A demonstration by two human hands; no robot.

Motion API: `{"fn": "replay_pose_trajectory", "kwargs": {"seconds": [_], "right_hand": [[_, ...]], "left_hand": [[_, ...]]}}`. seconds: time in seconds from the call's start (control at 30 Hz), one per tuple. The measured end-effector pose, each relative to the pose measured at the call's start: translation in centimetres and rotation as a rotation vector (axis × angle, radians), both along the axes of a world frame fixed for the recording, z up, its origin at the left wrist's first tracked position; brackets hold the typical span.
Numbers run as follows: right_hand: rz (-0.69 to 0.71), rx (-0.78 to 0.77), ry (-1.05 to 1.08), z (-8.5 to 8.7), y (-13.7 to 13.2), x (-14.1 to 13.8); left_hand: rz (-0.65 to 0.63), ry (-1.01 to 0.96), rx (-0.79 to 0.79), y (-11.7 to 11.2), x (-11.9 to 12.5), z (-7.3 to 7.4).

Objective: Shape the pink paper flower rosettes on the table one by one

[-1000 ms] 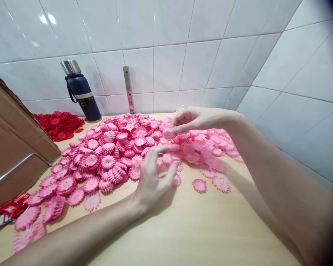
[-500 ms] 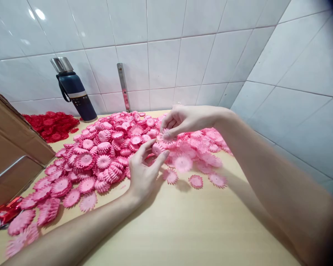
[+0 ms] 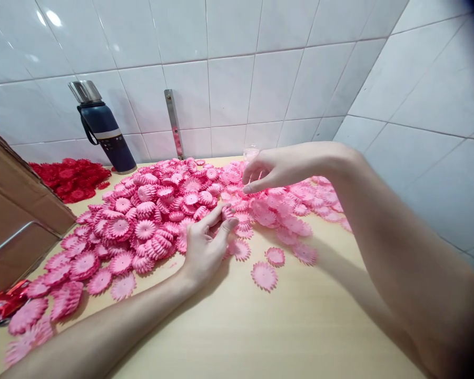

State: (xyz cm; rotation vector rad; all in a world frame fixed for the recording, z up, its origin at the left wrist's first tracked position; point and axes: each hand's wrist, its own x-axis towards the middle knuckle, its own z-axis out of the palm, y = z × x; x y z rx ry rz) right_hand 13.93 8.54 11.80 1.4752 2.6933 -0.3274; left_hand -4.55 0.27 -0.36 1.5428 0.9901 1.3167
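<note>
My left hand [image 3: 209,245] is closed, pinching a small cupped pink flower piece [image 3: 227,212] between thumb and fingertips. My right hand [image 3: 266,171] hovers over flat pink flower discs [image 3: 266,216] to the right of it. Its fingers are loosely curled, with a gap to the thumb and nothing visible between them. Left of my left hand spreads a big heap of cupped, layered pink flower pieces [image 3: 146,229], fringed at the edge. One loose flower disc [image 3: 264,276] lies on the table in front of the hands, near a smaller one [image 3: 275,256].
Behind my right hand stands a clear cup [image 3: 251,152], partly hidden. A dark blue bottle [image 3: 108,134] leans in view by the tiled wall, beside red flower pieces [image 3: 73,179]. A cardboard box [image 3: 19,216] and red wrappers [image 3: 6,305] are at the left. A metal strip [image 3: 174,123] runs up the wall.
My right hand has drawn away from my left, up and to the right. The pale disc that was in the air now lies on the table, nearer me.
</note>
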Motion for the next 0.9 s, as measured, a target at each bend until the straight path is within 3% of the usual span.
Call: {"fn": "replay_pose_trajectory", "kwargs": {"seconds": [0.17,0.23,0.37,0.5,0.63,0.73,0.8,0.9], "right_hand": [[0.004,0.076,0.065,-0.1,-0.8,1.3],[-0.012,0.033,0.106,0.1,-2.2,1.2],[-0.051,-0.269,-0.007,-0.5,-6.2,-1.0],[-0.104,-0.52,-0.182,-3.1,-8.4,-2.4],[-0.066,-0.538,0.053,-5.8,-7.3,-1.4],[-0.092,-0.226,0.346,-6.8,-6.2,-0.6],[-0.119,-0.098,0.539,-7.2,-5.8,-0.3],[-0.134,-0.193,0.824,-8.0,-5.8,0.1]], "left_hand": [[0.015,-0.006,0.046,0.2,0.1,0.1],[0.014,-0.015,0.043,0.2,0.1,0.2],[0.036,-0.002,0.04,0.2,0.0,0.4],[0.005,0.026,0.07,0.2,0.0,0.2],[-0.048,-0.013,0.121,0.2,0.1,-0.2],[-0.045,-0.033,0.143,0.4,0.1,-0.4],[-0.029,-0.028,0.156,0.4,0.1,-0.5],[0.003,-0.015,0.17,0.5,0.0,-0.6]]}}
